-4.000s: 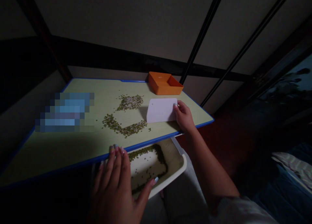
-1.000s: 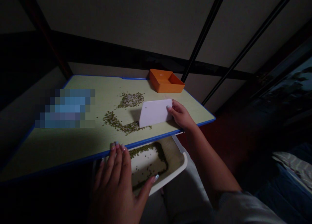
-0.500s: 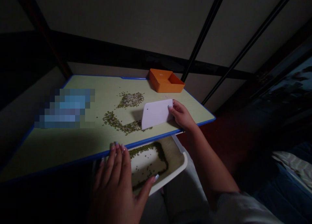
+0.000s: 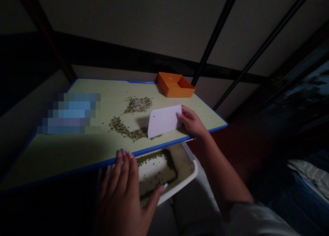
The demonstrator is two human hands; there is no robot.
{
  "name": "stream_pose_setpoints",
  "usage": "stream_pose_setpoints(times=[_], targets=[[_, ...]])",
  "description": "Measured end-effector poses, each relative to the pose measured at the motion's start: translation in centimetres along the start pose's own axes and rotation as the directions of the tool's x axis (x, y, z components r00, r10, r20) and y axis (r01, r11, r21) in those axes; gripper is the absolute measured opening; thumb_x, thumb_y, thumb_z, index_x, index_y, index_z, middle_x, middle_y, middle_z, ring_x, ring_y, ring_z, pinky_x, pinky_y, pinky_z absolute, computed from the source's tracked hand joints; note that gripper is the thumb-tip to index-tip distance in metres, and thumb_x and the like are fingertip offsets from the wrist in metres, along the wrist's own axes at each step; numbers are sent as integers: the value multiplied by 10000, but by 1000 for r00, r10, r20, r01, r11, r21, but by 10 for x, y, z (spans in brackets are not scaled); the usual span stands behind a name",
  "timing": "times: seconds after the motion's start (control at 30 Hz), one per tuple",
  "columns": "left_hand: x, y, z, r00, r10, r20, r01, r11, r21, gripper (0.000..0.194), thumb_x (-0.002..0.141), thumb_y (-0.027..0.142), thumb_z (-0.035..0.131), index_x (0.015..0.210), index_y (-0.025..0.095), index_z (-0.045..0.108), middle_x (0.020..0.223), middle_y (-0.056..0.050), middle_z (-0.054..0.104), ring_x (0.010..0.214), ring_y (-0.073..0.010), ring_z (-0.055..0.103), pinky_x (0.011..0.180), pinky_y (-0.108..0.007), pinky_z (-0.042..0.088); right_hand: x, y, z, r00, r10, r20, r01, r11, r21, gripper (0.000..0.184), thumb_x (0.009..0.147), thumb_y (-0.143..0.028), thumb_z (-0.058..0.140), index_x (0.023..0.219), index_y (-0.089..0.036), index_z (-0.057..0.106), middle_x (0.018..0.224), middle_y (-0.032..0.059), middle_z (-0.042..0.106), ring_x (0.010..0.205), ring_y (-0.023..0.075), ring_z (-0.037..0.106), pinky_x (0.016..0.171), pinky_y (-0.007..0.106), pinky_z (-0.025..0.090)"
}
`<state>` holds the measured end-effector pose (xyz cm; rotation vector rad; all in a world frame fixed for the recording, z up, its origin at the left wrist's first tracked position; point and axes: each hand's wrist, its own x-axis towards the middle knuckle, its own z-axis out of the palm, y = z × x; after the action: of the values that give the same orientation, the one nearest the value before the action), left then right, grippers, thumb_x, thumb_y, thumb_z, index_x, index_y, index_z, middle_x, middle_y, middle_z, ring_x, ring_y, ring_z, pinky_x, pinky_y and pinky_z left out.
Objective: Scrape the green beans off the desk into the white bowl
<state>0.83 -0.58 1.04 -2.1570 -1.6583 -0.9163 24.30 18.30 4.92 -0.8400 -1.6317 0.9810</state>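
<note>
My right hand (image 4: 191, 121) grips a white flat scraper (image 4: 164, 121) by its right end, thumb on the near face. The scraper stands on edge on the pale tabletop, partly hiding a curved band of small green beans (image 4: 125, 129) mixed with pale grains. Beyond it lies a second pile of beans and pale grains (image 4: 138, 104). My left hand (image 4: 125, 191) is spread out, fingertips at the table's blue front edge and thumb apart, above a white bin (image 4: 189, 164). Green beans lie along the bin's inner edges; my hand hides its left part.
The table (image 4: 84, 147) has a blue rim. An orange open box (image 4: 180, 88) stands at its back right. A blurred-out bluish object (image 4: 72, 112) lies at the left. Cabinet panels rise behind the table. Striped cloth (image 4: 308, 177) lies at the far right.
The scraper in my right hand has shifted very slightly left and toward me. My left hand and the bean piles look the same.
</note>
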Motion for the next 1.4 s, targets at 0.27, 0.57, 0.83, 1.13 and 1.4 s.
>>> stream_pose_setpoints(times=[0.27, 0.57, 0.83, 1.13, 1.4], targets=[[0, -1, 0, 1000, 12, -19, -12, 1000, 3, 835, 930, 613, 389, 1451, -39, 360, 1412, -351, 511, 1331, -450, 495, 986, -630, 473, -1, 1, 1, 1000, 0, -26, 0, 1000, -21, 378, 792, -575, 714, 810, -215, 597, 732, -17, 544, 670, 137, 470, 587, 251, 372], [2, 0, 1, 999, 21, -24, -21, 1000, -5, 829, 932, 607, 390, 1441, -49, 376, 1396, -359, 523, 1318, -462, 507, 955, -649, 498, 0, 2, -2, 995, -2, -100, -4, 998, -59, 349, 791, -549, 714, 821, -216, 613, 759, -1, 579, 684, 152, 493, 596, 263, 396], [1, 0, 1, 1000, 17, -23, -17, 1000, -10, 837, 926, 613, 399, 1458, -32, 357, 1414, -354, 509, 1330, -456, 498, 966, -642, 491, 0, 0, -1, 996, -4, -87, -6, 993, -116, 332, 816, -531, 673, 847, -206, 611, 794, 13, 604, 725, 162, 523, 638, 275, 419], [1, 0, 1, 1000, 16, -19, -16, 1000, 3, 830, 930, 591, 399, 1487, -18, 313, 1401, -358, 518, 1314, -463, 512, 956, -649, 495, 1, 2, 0, 999, 12, -39, -15, 997, -81, 354, 824, -558, 660, 868, -215, 583, 792, 6, 594, 729, 160, 528, 645, 273, 407], [3, -1, 1, 1000, 10, -4, -10, 1000, 27, 805, 923, 590, 422, 1437, -28, 376, 1386, -361, 529, 1301, -468, 521, 968, -653, 497, 1, 2, 2, 999, 9, -46, -9, 1000, -9, 415, 779, -610, 707, 812, -216, 581, 745, -9, 564, 683, 145, 494, 597, 257, 386]])
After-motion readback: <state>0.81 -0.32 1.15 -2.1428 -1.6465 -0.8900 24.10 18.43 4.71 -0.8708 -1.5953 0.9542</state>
